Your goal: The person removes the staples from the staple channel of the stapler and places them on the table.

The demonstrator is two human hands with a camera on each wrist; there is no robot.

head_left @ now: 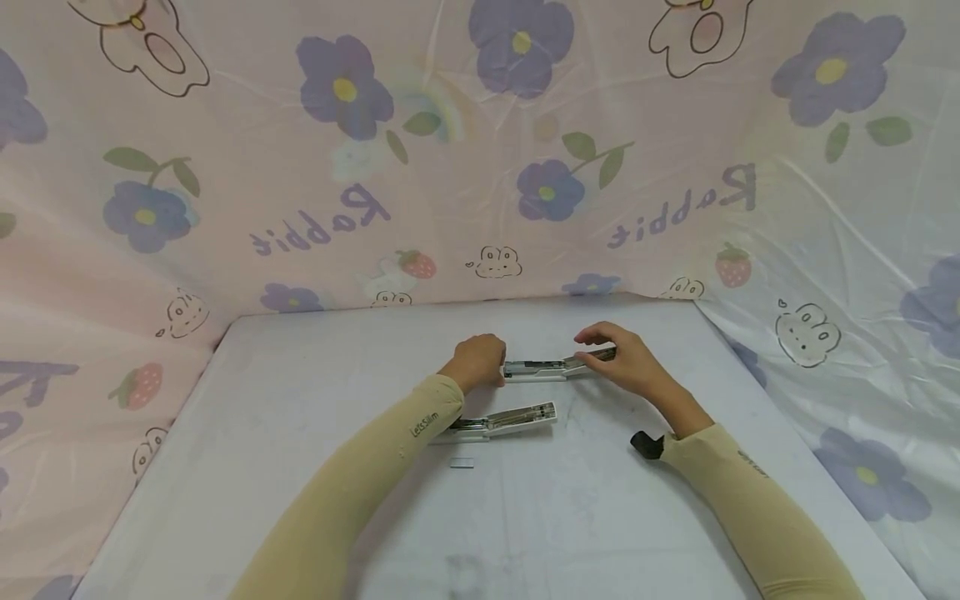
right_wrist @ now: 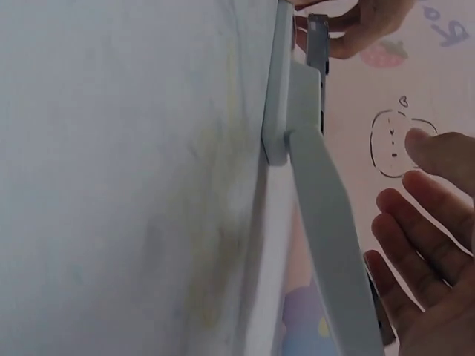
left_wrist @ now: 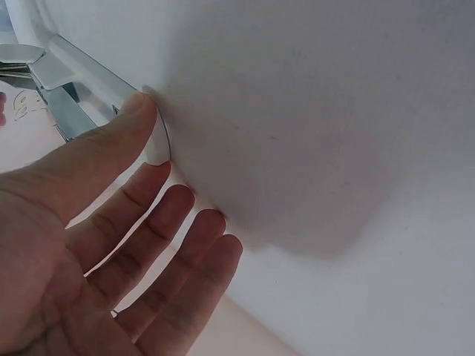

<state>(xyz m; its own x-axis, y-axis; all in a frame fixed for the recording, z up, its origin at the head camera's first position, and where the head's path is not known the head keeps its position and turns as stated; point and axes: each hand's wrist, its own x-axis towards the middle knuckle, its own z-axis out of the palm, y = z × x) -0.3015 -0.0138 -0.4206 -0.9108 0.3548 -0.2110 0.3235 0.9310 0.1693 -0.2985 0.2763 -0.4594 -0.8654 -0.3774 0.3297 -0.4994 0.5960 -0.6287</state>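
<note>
Two staplers lie on the table (head_left: 300, 400), both swung open. The far stapler (head_left: 551, 367) sits near the middle of the table, toward its far edge, and both hands are on it. The near stapler (head_left: 506, 419) lies just behind the left forearm, a little closer to the near edge, with its magazine channel facing up and nobody touching it. A small strip of staples (head_left: 462, 462) rests on the table just nearer the near edge than that stapler, apart from it.

The left hand (head_left: 477, 360) steadies the left end of the far stapler; in the left wrist view the thumb (left_wrist: 111, 141) presses flat against the rounded end of the stapler's metal arm (left_wrist: 82, 89) while the other fingers (left_wrist: 178, 245) lie straight and relaxed, curled round nothing. The right hand (head_left: 626, 360) arches over the right end, its fingertips down on the raised top arm; whether they pinch it or only rest on it I cannot tell, since the right wrist view shows loosely spread fingers (right_wrist: 415, 245) beside the pale arm of the stapler (right_wrist: 326, 215).

As a judgement, the work looks part done: both staplers are opened, the strip lies outside them, and neither is closed. The near stapler's channel shows a dark row inside, but whether that is staples or bare track is too small to tell; the far stapler's channel is partly hidden by the hands.
</note>
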